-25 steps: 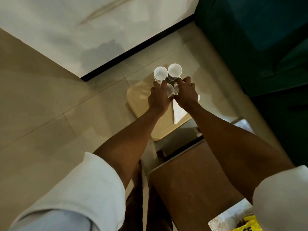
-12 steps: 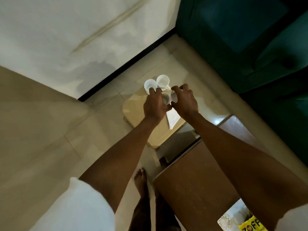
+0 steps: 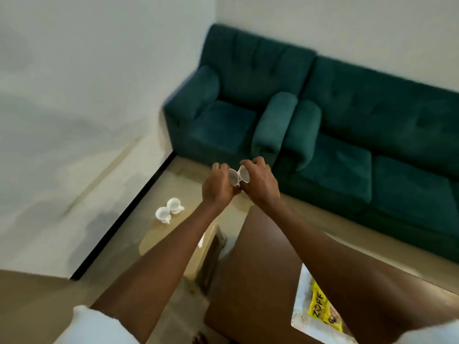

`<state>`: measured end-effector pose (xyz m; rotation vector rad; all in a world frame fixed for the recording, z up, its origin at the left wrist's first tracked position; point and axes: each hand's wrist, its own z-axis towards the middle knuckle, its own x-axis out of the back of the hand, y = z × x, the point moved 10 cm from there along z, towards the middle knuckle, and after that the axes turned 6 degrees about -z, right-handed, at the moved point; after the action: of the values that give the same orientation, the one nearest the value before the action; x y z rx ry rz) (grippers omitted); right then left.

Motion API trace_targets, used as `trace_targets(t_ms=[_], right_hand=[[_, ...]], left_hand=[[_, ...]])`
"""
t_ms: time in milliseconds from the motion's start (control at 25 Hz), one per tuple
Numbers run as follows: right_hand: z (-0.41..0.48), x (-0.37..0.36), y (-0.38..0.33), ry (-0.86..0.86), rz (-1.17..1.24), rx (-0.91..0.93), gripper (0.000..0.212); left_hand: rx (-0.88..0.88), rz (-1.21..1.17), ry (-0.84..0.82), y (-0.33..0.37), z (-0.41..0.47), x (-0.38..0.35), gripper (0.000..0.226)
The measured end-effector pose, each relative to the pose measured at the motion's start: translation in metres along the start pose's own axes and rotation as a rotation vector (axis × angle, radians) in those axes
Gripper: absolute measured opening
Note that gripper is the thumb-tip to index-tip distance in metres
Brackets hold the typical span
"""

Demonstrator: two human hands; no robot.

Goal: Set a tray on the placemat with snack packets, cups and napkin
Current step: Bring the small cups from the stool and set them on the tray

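My left hand (image 3: pixel 216 186) grips one white cup (image 3: pixel 232 177) and my right hand (image 3: pixel 259 185) grips another white cup (image 3: pixel 244 174); both are raised in the air, tilted, touching each other above the floor. Two more white cups (image 3: pixel 169 209) stand on a beige tray (image 3: pixel 159 238) that sits low on the floor at the left. A white napkin (image 3: pixel 201 242) on the tray is mostly hidden behind my left forearm. A yellow snack packet (image 3: pixel 320 310) lies on a pale placemat (image 3: pixel 301 304) on the brown table at the lower right.
A brown wooden table (image 3: pixel 258 269) fills the lower right. A teal armchair (image 3: pixel 223 115) and teal sofa (image 3: pixel 372 135) stand along the far wall. Tiled floor (image 3: pixel 49 306) lies to the left, with a white wall behind. My bare feet (image 3: pixel 200 340) show at the bottom.
Both hands have lifted a cup each off the tray and risen. My view has swung up, bringing the sofa into sight. Two cups stay on the tray.
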<state>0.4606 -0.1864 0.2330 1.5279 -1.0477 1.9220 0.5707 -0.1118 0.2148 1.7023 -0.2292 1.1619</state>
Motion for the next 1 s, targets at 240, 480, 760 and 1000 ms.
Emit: trace_targets(t_ms=[240, 480, 760, 1000], right_hand=[[-0.077, 0.178, 0.143, 0.172, -0.024, -0.257, 0.054], [-0.191, 0.260, 0.301, 0.209, -0.002, -0.469, 0.062], [-0.268, 0.312, 0.453, 0.219, -0.008, -0.531, 0.053], [-0.285, 0.295, 0.506, 0.154, -0.007, -0.562, 0.051]], left_hand=[[-0.294, -0.025, -0.132, 0.232, -0.059, -0.017, 0.061], [-0.493, 0.029, -0.290, 0.399, -0.146, -0.110, 0.065], [-0.548, 0.079, -0.315, 0.535, -0.204, -0.210, 0.063], [-0.501, 0.102, -0.343, 0.546, -0.223, -0.265, 0.053]])
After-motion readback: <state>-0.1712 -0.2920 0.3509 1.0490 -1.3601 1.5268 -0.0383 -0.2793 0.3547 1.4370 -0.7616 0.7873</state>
